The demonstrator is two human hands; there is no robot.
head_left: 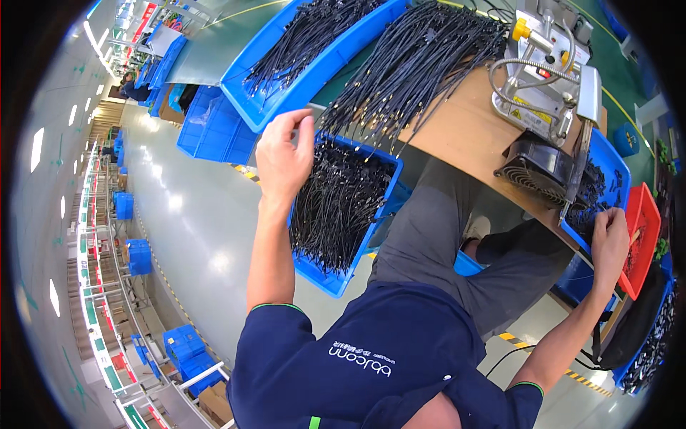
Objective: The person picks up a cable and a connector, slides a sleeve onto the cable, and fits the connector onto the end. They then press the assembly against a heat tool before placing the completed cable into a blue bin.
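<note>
My left hand is raised beside the near end of a blue tray of black cables. Its fingers are bent, with the thumb apart from the index finger and nothing visible between them. Black cables lie in a thick bundle on the brown tabletop, their metal-tipped ends hanging over the edge. My right hand is closed, fingertips together, at the edge of a blue bin of small black parts. Whatever it pinches is too small to make out. Close by stands a bench machine with a flexible metal hose.
Below the table edge, a blue crate holds more black cables. A black fan sits at the table's front edge. Right of my right hand is a red bin. Stacked blue crates stand on the floor at left.
</note>
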